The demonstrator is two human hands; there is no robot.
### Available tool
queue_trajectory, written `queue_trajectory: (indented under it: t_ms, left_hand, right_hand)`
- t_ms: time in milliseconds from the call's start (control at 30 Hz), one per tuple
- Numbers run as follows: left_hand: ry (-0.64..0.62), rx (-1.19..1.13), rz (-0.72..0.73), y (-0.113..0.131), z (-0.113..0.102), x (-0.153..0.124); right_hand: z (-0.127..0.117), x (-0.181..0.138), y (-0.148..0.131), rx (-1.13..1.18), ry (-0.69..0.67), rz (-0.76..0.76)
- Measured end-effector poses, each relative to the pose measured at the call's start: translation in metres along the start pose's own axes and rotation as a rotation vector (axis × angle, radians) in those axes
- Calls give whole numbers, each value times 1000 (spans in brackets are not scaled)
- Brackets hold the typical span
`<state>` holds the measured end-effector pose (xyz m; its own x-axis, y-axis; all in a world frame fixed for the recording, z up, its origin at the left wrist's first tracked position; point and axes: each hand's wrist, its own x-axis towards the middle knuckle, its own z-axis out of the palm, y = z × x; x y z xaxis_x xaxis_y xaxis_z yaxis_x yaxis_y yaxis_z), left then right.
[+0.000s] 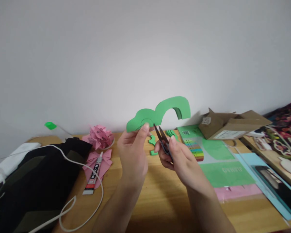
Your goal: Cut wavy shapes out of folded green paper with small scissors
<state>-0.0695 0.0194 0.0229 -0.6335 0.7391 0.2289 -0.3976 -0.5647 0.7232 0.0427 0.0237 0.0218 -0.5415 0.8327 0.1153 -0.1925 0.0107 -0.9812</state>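
Head view. My left hand (133, 152) pinches the green paper cutout (165, 108) at its 7 o'clock edge, raised over the wooden table (160, 194). At 4 o'clock, my right hand (181, 158) closes on black snips (162, 137), blades parted. Paper likely light, floppy: hold near the cut.

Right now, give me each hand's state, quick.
Left hand: closed, pinching the green paper cutout.
Right hand: closed around the black snips, tips pointing at the cutout.

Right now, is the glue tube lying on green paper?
No, the glue tube lies partly on pink folded paper and partly on the wooden table.
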Motion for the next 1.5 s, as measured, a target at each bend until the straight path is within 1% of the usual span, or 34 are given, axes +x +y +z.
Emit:
queue_trajectory:
  t_ms: [133, 267, 400, 500, 700, 833, 967, 1100, 1167, 1300, 1500]
  left_hand:
    - [-21, -2, -23, 1, 0, 0]
    - [34, 74, -11, -1, 0, 1]
    - [80, 84, -30, -3, 1, 0]
    - [97, 90, -20, -4, 1, 0]
    - [92, 19, -14, -2, 2, 2]
    - [85, 27, -43, -2, 3, 1]
    - [65, 22, -94, -5, 7, -6]
    - [-31, 31, -280, -5, 11, -18]
    - [-51, 37, -340, -4, 13, -22]
    - [-33, 21, -355, 0, 14, -23]
    - [-20, 18, -406, 3, 14, -20]
  right_hand:
    - [-3, 2, 1, 43, -24, 60]
    - [-6, 3, 5, 85, -48, 71]
    - [-6, 2, 5, 132, -44, 82]
    - [-6, 0, 4, 155, -56, 118]
    - [-10, -5, 4, 162, -121, 190]
    - [-11, -5, 5, 174, -180, 187]
    - [-7, -4, 5, 169, -139, 133]
    - [-4, -2, 9, 143, -82, 29]
    - [-4, -1, 12, 157, -52, 3]
    - [-2, 0, 18, 199, -4, 4]
    - [1, -1, 20, 160, 43, 22]
